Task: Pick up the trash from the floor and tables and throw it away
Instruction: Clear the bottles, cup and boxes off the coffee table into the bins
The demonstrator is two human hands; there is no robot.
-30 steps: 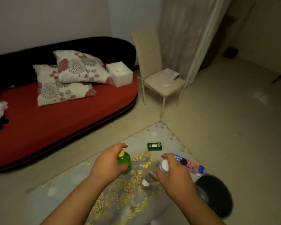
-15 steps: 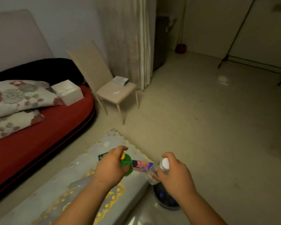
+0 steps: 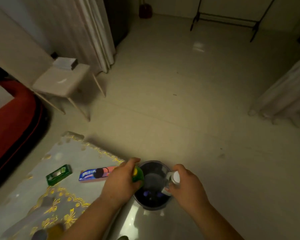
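My left hand (image 3: 121, 181) grips a small green bottle (image 3: 138, 175) with a yellow cap, held over the left rim of a dark round trash bin (image 3: 151, 203) on the floor. My right hand (image 3: 187, 186) grips a clear plastic bottle with a white cap (image 3: 174, 178) over the bin's right rim. On the low table with a grey and gold cloth (image 3: 62, 184) lie a green box (image 3: 59, 174) and a blue and pink snack packet (image 3: 95, 174). Something purple shows at the bin's bottom.
A beige chair (image 3: 62, 84) carrying a small box stands near the curtain (image 3: 93, 32). The red sofa's edge (image 3: 9, 129) is at left. A black rack (image 3: 232, 19) stands at the back, a second curtain (image 3: 287, 94) at right. Bare tiled floor lies ahead.
The view has swung right and down. Both hands have carried their bottles off the table to above the trash bin, which now sits fully between them.
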